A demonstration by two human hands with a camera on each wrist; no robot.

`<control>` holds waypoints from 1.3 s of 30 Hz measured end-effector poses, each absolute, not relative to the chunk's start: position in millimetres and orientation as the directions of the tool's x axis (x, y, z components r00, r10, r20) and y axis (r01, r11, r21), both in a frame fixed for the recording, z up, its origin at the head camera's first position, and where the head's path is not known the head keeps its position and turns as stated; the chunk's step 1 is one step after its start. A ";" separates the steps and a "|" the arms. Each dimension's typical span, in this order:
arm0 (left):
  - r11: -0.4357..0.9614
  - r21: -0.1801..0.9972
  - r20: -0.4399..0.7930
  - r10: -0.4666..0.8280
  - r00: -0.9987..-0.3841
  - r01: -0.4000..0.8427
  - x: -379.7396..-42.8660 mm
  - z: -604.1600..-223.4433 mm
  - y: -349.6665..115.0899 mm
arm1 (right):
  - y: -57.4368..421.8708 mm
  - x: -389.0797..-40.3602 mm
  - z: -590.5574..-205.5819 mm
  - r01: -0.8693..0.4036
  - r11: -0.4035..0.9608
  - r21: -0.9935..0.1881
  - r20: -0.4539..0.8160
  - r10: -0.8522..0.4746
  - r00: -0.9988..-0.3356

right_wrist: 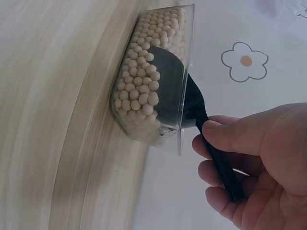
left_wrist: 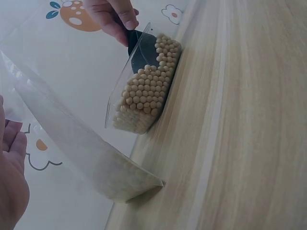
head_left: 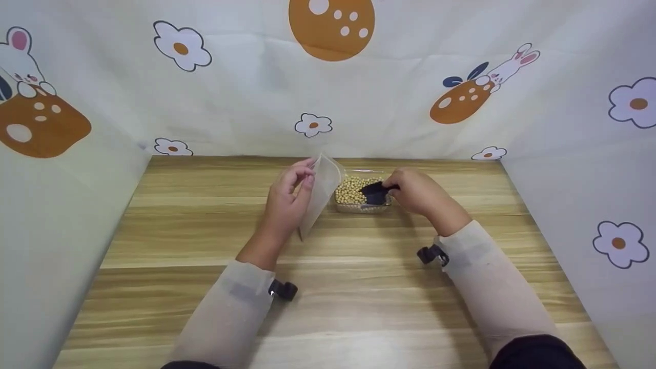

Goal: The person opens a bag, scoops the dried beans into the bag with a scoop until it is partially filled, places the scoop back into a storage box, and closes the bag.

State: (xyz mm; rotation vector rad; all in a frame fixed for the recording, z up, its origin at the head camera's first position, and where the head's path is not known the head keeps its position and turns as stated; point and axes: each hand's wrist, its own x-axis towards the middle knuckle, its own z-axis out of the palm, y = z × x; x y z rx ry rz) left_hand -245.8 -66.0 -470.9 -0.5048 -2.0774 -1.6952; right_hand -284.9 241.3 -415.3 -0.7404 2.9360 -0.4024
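Observation:
A clear plastic box (head_left: pixel 362 208) full of round, pale soybeans (head_left: pixel 350 189) stands on the table. My right hand (head_left: pixel 417 192) grips the handle of a black scoop (right_wrist: pixel 169 88), thumb on top and fingers curled beneath. The scoop's blade is dipped into the soybeans, at the box's right side. Left of the box, my left hand (head_left: pixel 289 200) holds a translucent pouch (head_left: pixel 322 192) upright near its upper edge, with the bottom on the table. Through the pouch's lower end, some soybeans (left_wrist: pixel 125 179) show faintly in the left wrist view.
The wood-grain table (head_left: pixel 338 302) ends at a patterned cloth backdrop (head_left: pixel 246 102) close behind the box. More of the cloth rises along the left and right sides. Small black cameras (head_left: pixel 283 290) are strapped at both wrists.

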 end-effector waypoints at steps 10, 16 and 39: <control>0.201 0.833 0.522 0.026 -0.853 0.516 -245.7 -471.5 -65.0 | 245.8 -287.5 -429.1 -0.412 0.841 -0.351 -0.009 -0.443 -0.896; 0.185 0.840 0.516 0.019 -0.856 0.510 -246.0 -472.1 -64.8 | 248.0 -287.5 -438.2 -0.395 0.825 -0.404 0.018 -0.425 -0.905; 0.175 0.836 0.525 0.023 -0.851 0.521 -247.2 -474.1 -65.6 | 237.1 -291.3 -457.7 -0.393 0.789 -0.473 0.047 -0.423 -0.905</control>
